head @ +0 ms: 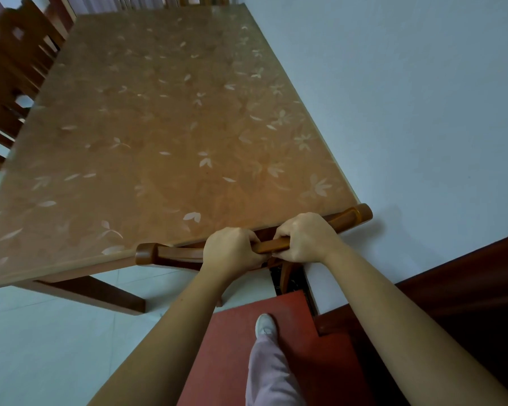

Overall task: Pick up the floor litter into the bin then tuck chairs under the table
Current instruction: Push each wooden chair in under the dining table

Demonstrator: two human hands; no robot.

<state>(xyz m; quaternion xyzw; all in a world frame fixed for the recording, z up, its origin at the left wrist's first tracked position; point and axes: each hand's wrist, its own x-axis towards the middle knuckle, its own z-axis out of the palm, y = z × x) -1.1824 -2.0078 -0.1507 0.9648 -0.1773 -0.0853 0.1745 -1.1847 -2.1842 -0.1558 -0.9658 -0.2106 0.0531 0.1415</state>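
A wooden chair (173, 253) stands at the near end of the table (165, 127), its curved top rail right against the table edge and its seat hidden beneath the top. My left hand (230, 249) and my right hand (304, 238) grip the middle of that rail side by side. The table top is brown with a pale leaf pattern. No litter or bin is in view.
More wooden chairs (15, 80) line the table's left side. A white wall (408, 112) runs along the right. A red mat (261, 341) lies under my foot (265, 325), with dark wood trim (467, 288) at the right.
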